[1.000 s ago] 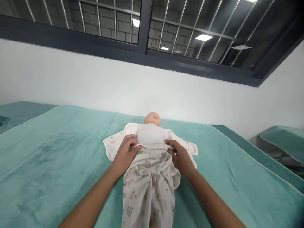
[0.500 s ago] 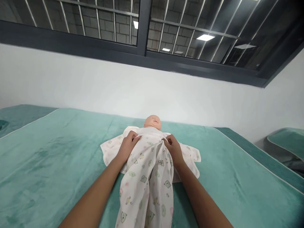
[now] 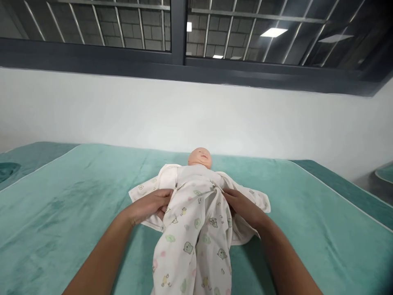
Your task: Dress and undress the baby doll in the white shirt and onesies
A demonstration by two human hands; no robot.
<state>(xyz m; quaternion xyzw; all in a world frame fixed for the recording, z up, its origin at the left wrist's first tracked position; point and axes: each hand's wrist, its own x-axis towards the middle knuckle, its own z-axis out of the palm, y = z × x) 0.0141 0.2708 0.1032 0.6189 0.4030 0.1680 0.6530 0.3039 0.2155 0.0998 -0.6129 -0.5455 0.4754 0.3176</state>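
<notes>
A baby doll (image 3: 200, 157) lies on its back with its head toward the wall. It wears white printed pants (image 3: 192, 229) pulled up over its belly, their waist edge bunched. An open white printed baby shirt (image 3: 260, 200) is spread out beneath the doll on both sides, with a plain white layer (image 3: 199, 172) on its chest. My left hand (image 3: 155, 203) is closed at the left side of the pants, fingers together and tips partly hidden by the cloth. On the opposite side, my right hand (image 3: 242, 206) is closed against the pants, its fingertips also hidden.
A green plush sheet (image 3: 82, 213) covers the surface under the doll. The white wall (image 3: 123, 110) rises behind it, below a dark-framed barred window (image 3: 178, 32). Part of another green-covered item (image 3: 385, 173) shows at the far right.
The pants' waist has been drawn up over the belly, toward the chest. Both hands first rose with it, then came down and outward to the sides of the pants. The view has shifted slightly.
</notes>
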